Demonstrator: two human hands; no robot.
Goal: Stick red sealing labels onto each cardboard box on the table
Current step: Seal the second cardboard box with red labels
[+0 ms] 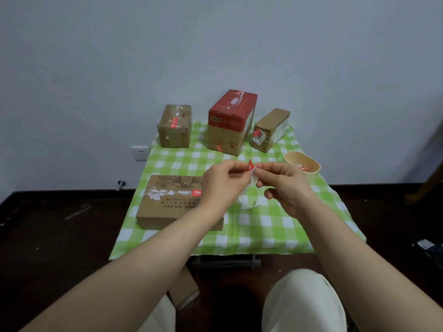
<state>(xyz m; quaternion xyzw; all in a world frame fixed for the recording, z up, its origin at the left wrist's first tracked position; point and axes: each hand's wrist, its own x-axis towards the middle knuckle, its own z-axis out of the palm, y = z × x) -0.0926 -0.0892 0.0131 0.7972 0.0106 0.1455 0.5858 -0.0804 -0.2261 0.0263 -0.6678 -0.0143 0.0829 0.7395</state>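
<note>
My left hand [221,182] and my right hand [284,184] meet above the table's middle. Between their fingertips sits a small red label [250,166] with its white backing paper [253,179]; the left pinches the red part, the right pinches the backing. Under my left wrist lies a flat cardboard box [167,204] bearing a red label [198,193]. At the back stand a brown box [175,127] with a red label, a tall red-topped box [230,123] and a small slanted box [269,130].
A beige oval cup [302,164] holding red labels stands at the right of the green-checked tablecloth [275,226]. Crumpled white backing paper [249,201] lies on the cloth below my hands. Another piece of cardboard [184,291] lies on the dark floor by my knees.
</note>
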